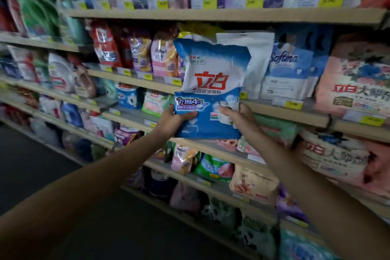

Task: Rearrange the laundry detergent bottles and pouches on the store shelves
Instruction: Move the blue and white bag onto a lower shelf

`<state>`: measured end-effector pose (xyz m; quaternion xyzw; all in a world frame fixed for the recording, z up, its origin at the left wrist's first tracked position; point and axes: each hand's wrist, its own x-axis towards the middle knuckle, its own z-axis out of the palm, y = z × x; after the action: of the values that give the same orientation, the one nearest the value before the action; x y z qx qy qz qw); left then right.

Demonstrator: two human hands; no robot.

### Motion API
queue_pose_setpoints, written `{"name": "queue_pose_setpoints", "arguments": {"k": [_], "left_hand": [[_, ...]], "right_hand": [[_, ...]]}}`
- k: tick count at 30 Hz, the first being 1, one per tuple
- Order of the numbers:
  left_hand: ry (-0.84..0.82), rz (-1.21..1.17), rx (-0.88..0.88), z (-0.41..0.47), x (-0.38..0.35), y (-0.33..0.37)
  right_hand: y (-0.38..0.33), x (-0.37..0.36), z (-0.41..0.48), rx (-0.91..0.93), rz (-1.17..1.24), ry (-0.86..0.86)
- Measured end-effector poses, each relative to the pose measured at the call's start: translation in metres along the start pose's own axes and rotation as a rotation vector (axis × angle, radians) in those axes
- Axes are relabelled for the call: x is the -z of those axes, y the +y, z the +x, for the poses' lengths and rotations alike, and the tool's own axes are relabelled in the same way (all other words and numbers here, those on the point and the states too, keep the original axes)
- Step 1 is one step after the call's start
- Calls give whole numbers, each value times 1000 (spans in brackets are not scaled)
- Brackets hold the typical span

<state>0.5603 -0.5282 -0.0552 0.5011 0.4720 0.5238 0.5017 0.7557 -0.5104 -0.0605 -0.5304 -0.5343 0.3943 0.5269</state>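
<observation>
Several packed beige shelves (211, 15) stand over dark floor (31, 164), behind the blue pouch (211, 82).

yellow price tags (330, 1), dark aisle floor (31, 164)

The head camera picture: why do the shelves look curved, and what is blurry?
In the head view the wide lens bows the shelves; the blue pouch in the left hand and right hand is sharpest; the green bags at far left are smeared; the lower corners are dark.
</observation>
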Motion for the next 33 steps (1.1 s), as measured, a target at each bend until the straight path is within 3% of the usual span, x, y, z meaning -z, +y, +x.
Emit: {"name": "queue_pose_setpoints", "arguments": {"k": [9, 19, 26, 33], "left_hand": [[204, -43, 3, 35, 147, -11], [359, 10, 43, 148, 283, -17], [350, -5, 31, 215, 326, -10], [329, -17, -36, 288, 343, -8]], "right_hand": [[-8, -161, 49, 13, -5, -176], [2, -321, 164, 7, -2, -275], [-9, -374, 234, 22, -34, -292], [-14, -397, 287, 51, -16, -183]]}}
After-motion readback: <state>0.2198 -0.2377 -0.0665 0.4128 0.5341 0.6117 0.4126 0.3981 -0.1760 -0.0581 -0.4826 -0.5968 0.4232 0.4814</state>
